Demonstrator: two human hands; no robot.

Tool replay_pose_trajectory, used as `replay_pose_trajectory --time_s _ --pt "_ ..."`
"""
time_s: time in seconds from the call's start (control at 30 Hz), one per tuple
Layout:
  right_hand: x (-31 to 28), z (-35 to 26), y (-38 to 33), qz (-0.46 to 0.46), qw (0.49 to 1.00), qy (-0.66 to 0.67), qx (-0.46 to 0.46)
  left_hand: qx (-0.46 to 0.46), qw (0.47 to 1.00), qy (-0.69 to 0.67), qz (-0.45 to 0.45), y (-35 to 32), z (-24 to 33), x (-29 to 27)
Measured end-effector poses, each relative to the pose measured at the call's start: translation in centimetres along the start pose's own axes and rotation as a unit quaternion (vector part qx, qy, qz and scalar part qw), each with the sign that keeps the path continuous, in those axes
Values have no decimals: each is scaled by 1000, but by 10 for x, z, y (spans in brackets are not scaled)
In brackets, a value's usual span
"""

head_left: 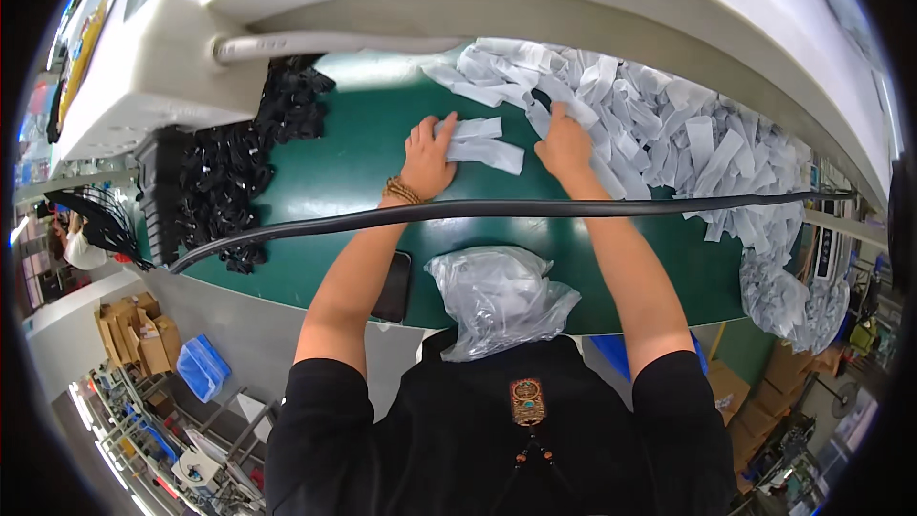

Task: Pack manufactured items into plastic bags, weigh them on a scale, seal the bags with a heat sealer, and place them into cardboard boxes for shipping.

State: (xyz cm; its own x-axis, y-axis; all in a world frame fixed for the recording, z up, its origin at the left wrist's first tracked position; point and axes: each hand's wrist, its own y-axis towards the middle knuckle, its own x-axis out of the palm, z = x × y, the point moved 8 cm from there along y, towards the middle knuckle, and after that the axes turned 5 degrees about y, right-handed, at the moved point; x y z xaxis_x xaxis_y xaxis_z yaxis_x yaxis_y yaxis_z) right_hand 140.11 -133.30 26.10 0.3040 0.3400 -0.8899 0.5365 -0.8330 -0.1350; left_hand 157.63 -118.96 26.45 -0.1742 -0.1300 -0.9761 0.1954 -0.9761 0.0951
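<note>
My left hand (pixel 428 161), with a beaded bracelet at the wrist, is closed on the ends of two small frosted plastic sleeves (pixel 482 151) lying on the green table (pixel 353 167). My right hand (pixel 567 145) is at the near left edge of a large heap of similar sleeves (pixel 659 124). Its fingers are pinched on one frosted sleeve (pixel 537 118), partly hidden by the hand. Between my forearms, at the table's front edge, sits a clear plastic bag (pixel 501 291) with whitish contents.
Small black parts (pixel 229 172) are piled on the left. A black cable (pixel 478 209) crosses above my forearms. A dark phone (pixel 393 287) lies by my left forearm. White machine housing (pixel 153 67) arches over the far side. Below left are a blue bin (pixel 202 368) and cardboard boxes (pixel 138 333).
</note>
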Motion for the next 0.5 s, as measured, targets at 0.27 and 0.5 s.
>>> replay_pose_trajectory --time_s 0.27,0.5 --pt "3 39 -28 -82 975 192 79 74 991 -55 98 -15 46 -30" --pt "-6 -77 -2 -12 959 252 -133 16 998 31 58 -40 23 -11"
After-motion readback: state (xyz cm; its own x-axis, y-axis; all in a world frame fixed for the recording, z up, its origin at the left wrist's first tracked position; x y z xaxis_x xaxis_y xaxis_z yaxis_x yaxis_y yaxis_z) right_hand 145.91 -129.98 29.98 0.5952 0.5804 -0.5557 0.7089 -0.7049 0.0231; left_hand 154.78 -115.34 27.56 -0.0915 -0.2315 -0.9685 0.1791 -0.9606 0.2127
